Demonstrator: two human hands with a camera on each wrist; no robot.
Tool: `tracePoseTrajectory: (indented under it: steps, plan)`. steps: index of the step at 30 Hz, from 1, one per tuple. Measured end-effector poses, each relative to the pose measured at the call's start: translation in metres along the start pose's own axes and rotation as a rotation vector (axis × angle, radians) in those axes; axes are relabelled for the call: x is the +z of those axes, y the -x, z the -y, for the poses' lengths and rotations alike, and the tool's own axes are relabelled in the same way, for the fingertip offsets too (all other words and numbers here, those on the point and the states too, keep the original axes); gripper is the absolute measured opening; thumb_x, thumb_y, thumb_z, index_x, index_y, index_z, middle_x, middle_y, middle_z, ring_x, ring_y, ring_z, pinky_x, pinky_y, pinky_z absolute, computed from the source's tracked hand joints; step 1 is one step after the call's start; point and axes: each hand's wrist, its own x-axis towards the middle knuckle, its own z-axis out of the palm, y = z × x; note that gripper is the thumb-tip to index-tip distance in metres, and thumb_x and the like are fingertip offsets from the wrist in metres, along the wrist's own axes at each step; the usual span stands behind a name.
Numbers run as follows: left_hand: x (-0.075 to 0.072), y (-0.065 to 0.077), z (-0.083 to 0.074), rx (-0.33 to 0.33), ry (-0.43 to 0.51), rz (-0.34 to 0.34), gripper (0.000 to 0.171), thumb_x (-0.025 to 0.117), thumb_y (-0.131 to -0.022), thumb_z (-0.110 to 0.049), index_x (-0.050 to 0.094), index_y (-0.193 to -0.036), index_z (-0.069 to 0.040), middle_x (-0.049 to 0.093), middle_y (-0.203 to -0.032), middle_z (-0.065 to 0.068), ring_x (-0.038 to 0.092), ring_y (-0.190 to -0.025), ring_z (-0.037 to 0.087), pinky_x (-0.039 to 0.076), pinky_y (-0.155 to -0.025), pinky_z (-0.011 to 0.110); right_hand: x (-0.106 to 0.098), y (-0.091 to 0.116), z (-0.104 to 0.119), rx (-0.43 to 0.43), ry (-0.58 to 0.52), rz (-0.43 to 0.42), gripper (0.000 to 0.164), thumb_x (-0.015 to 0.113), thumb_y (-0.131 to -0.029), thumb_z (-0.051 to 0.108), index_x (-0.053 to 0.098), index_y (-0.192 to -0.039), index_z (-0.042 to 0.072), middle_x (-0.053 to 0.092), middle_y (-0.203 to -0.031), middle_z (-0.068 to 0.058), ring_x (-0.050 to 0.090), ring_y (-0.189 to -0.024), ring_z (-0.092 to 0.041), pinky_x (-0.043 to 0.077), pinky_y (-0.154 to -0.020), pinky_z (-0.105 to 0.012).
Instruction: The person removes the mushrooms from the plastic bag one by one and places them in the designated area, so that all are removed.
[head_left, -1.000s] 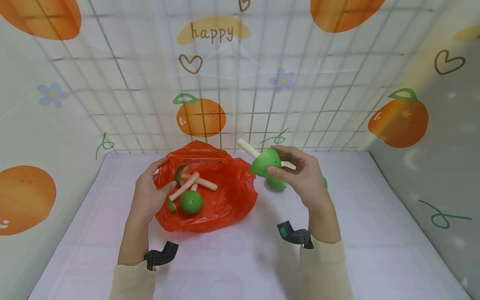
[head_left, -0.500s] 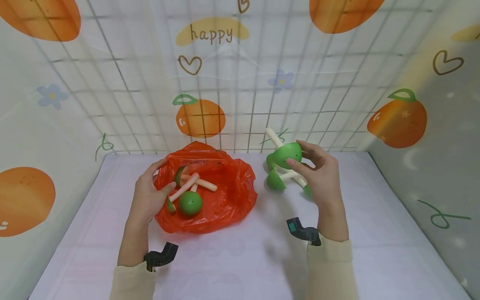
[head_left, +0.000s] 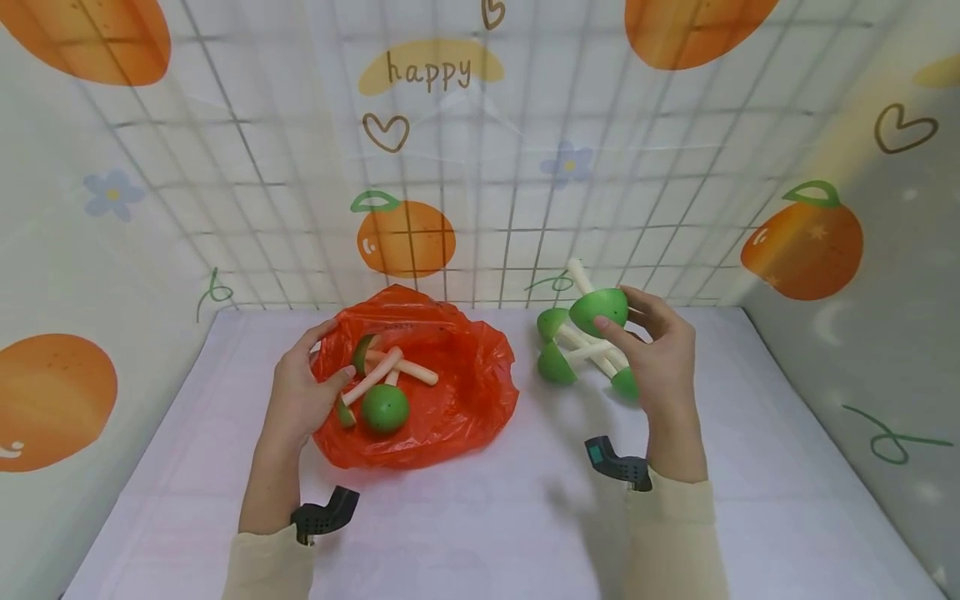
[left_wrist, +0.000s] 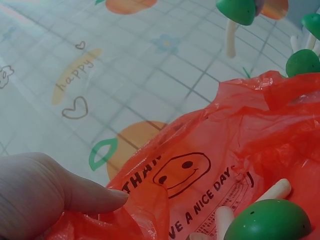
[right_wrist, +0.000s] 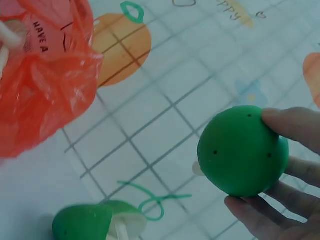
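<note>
On the left of the table, an opened red plastic bag holds several toy mushrooms with pale stems; one round green cap faces up. My left hand grips the bag's left rim, thumb inside and fingers behind the plastic. At the right, my right hand pinches a green-capped toy mushroom by its cap, stem pointing up and away. In the right wrist view the held mushroom shows dark dots on its cap. Beneath it lie several more mushrooms, including one green-capped mushroom, partly hidden by the hand.
A white table runs back to a white grid-patterned cloth printed with oranges and hearts. Similar cloth walls stand at both sides. Each wrist wears a dark camera mount, such as the right mount.
My right hand has carried the mushroom rightward, from beside the bag to above the mushrooms on the table, uncovering more of them. My left hand keeps its hold on the bag.
</note>
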Motion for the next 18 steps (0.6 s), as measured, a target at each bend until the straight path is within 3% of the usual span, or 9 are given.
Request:
tracePoseTrajectory:
  steps: [7, 18]
  plan:
    - [0.001, -0.001, 0.001, -0.004, -0.01, -0.003, 0.075, 0.07, -0.098, -0.002, 0.038, -0.164, -0.02, 0.051, -0.154, 0.014, 0.055, -0.135, 0.036, 0.053, -0.105, 0.053, -0.013, -0.006, -0.016, 0.067, 0.105, -0.034, 0.057, 0.083, -0.091, 0.009, 0.064, -0.144, 0.007, 0.064, -0.136, -0.002, 0.056, -0.121, -0.014, 0.051, -0.09, -0.02]
    - [0.002, -0.002, 0.003, -0.011, -0.01, -0.015, 0.075, 0.071, -0.098, -0.002, 0.039, -0.163, -0.021, 0.052, -0.153, 0.014, 0.055, -0.134, 0.036, 0.054, -0.102, 0.053, -0.039, -0.015, -0.021, 0.137, 0.211, -0.092, 0.057, 0.082, -0.093, 0.014, 0.063, -0.147, 0.014, 0.062, -0.138, 0.0, 0.054, -0.123, -0.012, 0.048, -0.093, -0.021]
